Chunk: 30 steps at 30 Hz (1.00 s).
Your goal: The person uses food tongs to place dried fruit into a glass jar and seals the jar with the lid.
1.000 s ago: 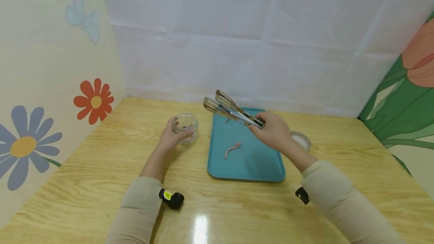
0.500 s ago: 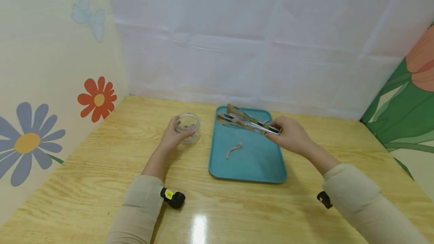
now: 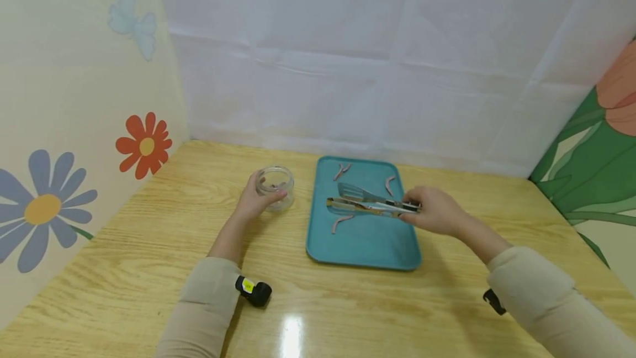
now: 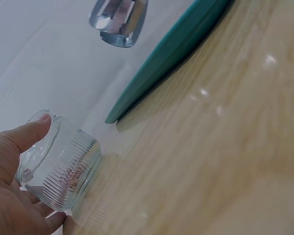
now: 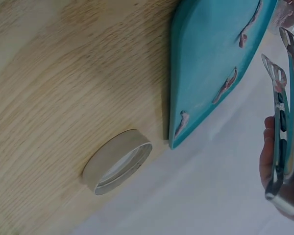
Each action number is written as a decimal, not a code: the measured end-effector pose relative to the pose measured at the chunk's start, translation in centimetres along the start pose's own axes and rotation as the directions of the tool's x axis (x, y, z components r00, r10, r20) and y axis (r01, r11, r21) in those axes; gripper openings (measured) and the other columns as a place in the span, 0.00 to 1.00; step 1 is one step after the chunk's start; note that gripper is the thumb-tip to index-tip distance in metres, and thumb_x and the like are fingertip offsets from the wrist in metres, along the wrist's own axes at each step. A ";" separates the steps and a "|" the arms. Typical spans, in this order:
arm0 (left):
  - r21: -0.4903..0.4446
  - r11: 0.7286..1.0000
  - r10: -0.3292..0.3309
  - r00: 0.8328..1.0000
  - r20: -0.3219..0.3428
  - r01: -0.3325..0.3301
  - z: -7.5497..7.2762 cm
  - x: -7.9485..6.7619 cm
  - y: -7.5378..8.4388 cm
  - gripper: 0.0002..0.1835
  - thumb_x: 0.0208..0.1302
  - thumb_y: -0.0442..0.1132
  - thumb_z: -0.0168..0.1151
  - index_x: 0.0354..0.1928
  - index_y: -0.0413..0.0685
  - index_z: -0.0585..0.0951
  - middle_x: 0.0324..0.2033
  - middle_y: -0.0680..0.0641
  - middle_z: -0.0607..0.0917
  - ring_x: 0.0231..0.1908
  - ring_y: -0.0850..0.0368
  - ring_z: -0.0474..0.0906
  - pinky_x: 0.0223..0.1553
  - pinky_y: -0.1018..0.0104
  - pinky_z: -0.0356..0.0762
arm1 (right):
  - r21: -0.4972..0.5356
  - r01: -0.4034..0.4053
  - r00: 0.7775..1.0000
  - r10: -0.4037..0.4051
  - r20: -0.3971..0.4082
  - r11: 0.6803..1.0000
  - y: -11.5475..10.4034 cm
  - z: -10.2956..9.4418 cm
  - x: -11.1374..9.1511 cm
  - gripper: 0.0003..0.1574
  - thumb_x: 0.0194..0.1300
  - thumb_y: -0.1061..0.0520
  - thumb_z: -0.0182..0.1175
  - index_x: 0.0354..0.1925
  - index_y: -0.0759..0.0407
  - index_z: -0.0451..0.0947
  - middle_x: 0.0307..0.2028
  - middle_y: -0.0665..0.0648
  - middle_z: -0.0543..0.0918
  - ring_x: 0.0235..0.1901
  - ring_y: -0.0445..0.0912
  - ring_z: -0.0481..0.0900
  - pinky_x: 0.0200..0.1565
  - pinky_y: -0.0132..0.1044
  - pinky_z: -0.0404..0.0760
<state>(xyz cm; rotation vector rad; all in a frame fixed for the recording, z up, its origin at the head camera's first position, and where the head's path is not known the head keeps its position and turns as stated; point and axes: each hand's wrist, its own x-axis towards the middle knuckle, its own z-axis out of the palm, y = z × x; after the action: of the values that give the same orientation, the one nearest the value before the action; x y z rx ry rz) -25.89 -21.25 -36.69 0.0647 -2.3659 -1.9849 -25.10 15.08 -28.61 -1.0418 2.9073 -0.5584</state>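
Note:
My left hand [image 3: 252,200] holds a clear glass jar [image 4: 71,164] around its side, on the table left of the tray. The jar has no lid on it, and a few small reddish bits show near its bottom. In my right hand [image 3: 437,211] is a pair of metal tongs [image 5: 282,117], gripped by the handle end. The two slotted tips stand apart over the middle of the teal tray [image 3: 370,250]. Thin pinkish strips lie on the tray: one near the front [image 3: 338,224], one at the right [image 3: 389,185] and a crooked piece at the back left [image 3: 341,171].
A round pale lid [image 5: 110,157] lies on the wooden table beside the tray, seen in the right wrist view; my right hand hides it in the head view. A white cloth [image 3: 298,70] hangs behind the table, with flower-painted panels [image 3: 54,126] at both sides.
My right hand has moved right and down, bringing the tongs from beyond the tray's left back edge to low over its middle. The left hand stays on the jar.

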 end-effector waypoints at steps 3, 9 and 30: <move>-0.002 1.000 0.002 1.000 0.003 -0.002 0.1 -0.1 0.0 0.49 0.50 0.43 0.64 0.66 0.48 0.41 0.63 0.39 0.47 0.59 0.41 0.49 0.55 0.52 0.55 | -0.017 0.000 1.000 0.000 0.016 1.000 0.4 0.1 -0.2 0.10 0.51 0.56 0.61 0.32 0.62 0.77 0.22 0.48 0.72 0.18 0.41 0.64 0.20 0.34 0.65; 0.009 1.000 0.002 1.000 0.011 -0.002 0.1 -0.2 0.1 0.49 0.50 0.43 0.64 0.66 0.48 0.41 0.63 0.39 0.47 0.59 0.41 0.48 0.54 0.52 0.55 | -0.030 0.003 0.999 -0.001 0.035 1.000 1.4 0.4 -0.5 0.11 0.50 0.57 0.62 0.32 0.62 0.77 0.23 0.49 0.73 0.21 0.40 0.66 0.23 0.34 0.67; 0.007 1.000 0.009 1.000 0.007 -0.009 0.0 -0.1 -0.1 0.50 0.50 0.44 0.64 0.66 0.48 0.41 0.63 0.39 0.47 0.59 0.41 0.49 0.54 0.52 0.56 | -0.249 0.110 0.994 -0.110 0.015 0.962 1.7 2.0 -0.9 0.11 0.49 0.56 0.64 0.33 0.58 0.77 0.23 0.47 0.74 0.20 0.38 0.69 0.22 0.34 0.69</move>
<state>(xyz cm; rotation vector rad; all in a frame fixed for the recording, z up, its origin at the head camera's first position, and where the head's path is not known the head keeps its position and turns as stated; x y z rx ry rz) -25.76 -21.30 -36.74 0.0470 -2.3730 -1.9761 -25.23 16.17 -31.12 -1.2344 2.9906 -0.1935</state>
